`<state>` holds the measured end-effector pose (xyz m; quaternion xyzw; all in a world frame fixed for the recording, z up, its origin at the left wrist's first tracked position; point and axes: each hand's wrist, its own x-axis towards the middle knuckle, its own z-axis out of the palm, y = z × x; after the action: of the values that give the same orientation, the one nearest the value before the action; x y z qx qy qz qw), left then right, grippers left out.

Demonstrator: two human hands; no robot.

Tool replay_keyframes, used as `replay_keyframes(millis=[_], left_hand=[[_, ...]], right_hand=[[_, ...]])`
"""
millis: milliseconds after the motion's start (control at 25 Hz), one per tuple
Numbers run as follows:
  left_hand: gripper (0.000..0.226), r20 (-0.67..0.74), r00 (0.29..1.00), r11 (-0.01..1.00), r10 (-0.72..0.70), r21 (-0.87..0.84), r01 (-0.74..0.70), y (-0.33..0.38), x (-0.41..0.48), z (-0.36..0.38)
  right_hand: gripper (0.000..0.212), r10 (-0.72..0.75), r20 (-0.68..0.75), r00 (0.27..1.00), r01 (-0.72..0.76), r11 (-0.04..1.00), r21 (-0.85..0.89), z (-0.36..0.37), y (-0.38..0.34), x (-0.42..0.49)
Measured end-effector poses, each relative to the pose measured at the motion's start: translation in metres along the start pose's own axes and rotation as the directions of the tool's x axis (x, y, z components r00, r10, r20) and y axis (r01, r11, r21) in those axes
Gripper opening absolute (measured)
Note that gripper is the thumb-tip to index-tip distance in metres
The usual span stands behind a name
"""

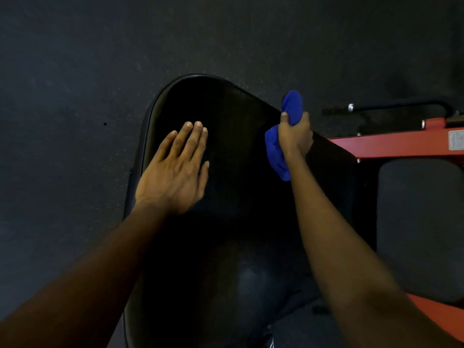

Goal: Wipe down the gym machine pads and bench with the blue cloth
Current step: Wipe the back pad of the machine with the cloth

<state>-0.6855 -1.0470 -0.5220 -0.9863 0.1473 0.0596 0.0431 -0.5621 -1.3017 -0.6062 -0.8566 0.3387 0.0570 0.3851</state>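
Resting at the left: the person's left hand lies flat on the pad with its palm down. The fingers are straight and close together, pointing away from the body, and it has hold of nothing.
Floor: dark speckled rubber flooring fills the left side and the far part of the room.
Pad: a large black vinyl upholstered pad with a rounded far end runs lengthwise away from the person. The rounded end points to the far side, and both forearms reach over it.
Cloth: a bunched bright blue cloth is at the right edge of the large pad. Its long axis runs roughly near to far. One end sticks out beyond the fist and the other hangs out on the near side, by the wrist.
Right hand: the right hand is curled into a fist round the middle of the cloth, thumb on top.
Frame: a red painted metal frame beam runs off to the right from behind the large pad, with a pale label at its far right.
Bar: a thin black bar lies on the floor beyond the beam.
Small pad: a smaller black padded cushion sits just beside the large pad's right edge, below the beam.
In the way: the right forearm covers part of the large pad's right edge.
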Motion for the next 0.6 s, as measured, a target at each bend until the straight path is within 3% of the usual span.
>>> replay_keyframes(millis=[120, 240, 320, 400, 480, 600], left_hand=[[0.067, -0.003, 1.0, 1.0, -0.004, 0.004, 0.004, 0.0, -0.001, 0.0], [0.067, -0.007, 1.0, 1.0, -0.002, 0.013, 0.002, 0.0, -0.002, 0.001], [0.067, -0.025, 1.0, 1.0, 0.006, 0.019, -0.005, -0.001, 0.0, 0.002], [0.066, -0.026, 1.0, 1.0, 0.004, 0.031, -0.003, 0.0, -0.002, 0.003], [0.066, -0.036, 0.999, 0.999, -0.004, 0.054, 0.006, 0.0, -0.003, 0.006], [0.066, -0.041, 0.999, 0.999, 0.008, 0.051, -0.006, 0.001, -0.002, 0.005]], right_hand=[[0.039, -0.21, 0.1, 0.973, 0.213, 0.977, -0.014, 0.007, 0.008, -0.087], [0.038, -0.471, 0.155, 0.868, 0.475, 0.88, 0.009, 0.0, 0.05, -0.124], [0.045, -0.382, 0.121, 0.916, 0.393, 0.915, -0.094, -0.008, 0.079, -0.08], [0.05, -0.101, -0.018, 0.995, 0.097, 0.986, -0.138, -0.021, 0.103, -0.026], [0.046, 0.092, -0.106, 0.99, -0.1, 0.992, -0.075, -0.025, 0.113, 0.001], [0.041, 0.031, -0.048, 0.998, -0.032, 0.999, -0.023, -0.016, 0.095, -0.037]])
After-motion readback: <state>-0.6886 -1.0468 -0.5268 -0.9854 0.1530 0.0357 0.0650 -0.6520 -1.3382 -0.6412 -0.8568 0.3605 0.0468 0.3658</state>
